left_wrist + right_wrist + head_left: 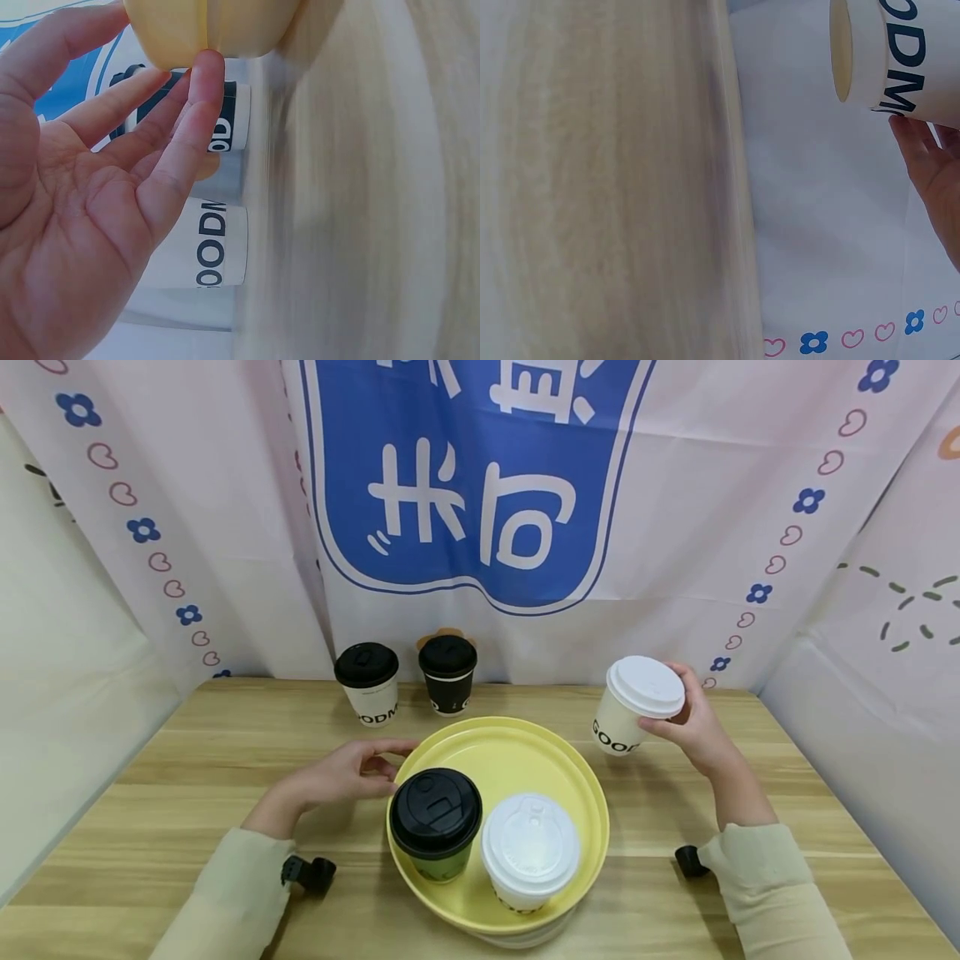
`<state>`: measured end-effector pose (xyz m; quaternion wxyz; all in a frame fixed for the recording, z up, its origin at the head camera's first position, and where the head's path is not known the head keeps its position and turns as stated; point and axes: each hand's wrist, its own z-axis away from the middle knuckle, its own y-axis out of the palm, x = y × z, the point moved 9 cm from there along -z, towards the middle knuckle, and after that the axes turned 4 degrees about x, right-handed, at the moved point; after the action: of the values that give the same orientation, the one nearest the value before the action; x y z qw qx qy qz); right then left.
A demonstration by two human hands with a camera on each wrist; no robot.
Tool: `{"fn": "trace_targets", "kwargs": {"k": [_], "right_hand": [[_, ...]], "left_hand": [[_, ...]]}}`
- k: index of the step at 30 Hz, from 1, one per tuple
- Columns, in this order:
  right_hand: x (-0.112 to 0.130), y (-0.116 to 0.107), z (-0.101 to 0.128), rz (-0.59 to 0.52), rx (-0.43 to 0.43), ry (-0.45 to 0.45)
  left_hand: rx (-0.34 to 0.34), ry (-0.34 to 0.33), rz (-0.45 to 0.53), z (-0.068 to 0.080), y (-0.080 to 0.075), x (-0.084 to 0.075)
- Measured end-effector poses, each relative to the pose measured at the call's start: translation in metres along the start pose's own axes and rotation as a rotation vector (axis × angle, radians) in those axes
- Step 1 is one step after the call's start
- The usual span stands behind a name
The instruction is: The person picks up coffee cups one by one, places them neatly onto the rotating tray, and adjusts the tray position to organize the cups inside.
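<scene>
My right hand (696,727) grips a white paper cup (617,724) with a white lid, thumb on the near side. In the right wrist view the cup's base (841,51) is up off the table. My left hand (348,774) lies at the left edge of a round yellow tray (517,752); its fingertips (208,67) touch the tray's outer wall, fingers fairly straight. On the tray stand a green cup (442,867) with a black lid and a white cup with a white lid (531,843).
Behind the tray stand a white cup (373,702) and a black cup (450,689), both black-lidded. A pale round base (528,937) shows under the tray. A printed cloth (667,527) hangs along the wooden table's (247,727) far edge.
</scene>
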<state>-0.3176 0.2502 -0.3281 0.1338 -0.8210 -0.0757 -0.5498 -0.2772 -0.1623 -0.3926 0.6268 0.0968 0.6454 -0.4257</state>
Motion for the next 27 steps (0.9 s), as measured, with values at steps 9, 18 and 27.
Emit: {"fn": "trace_targets", "kwargs": {"k": [9,18,27], "right_hand": [[0.001,0.001,0.002,0.026,0.003,0.009],[0.002,0.002,0.002,0.015,0.004,0.005],[0.001,0.001,0.002,0.031,0.006,0.015]], "left_hand": [[0.007,-0.006,-0.021,-0.003,-0.003,0.001],[-0.034,0.024,-0.116,0.016,-0.009,-0.006],[-0.058,0.020,-0.154,0.047,-0.006,-0.011]]}}
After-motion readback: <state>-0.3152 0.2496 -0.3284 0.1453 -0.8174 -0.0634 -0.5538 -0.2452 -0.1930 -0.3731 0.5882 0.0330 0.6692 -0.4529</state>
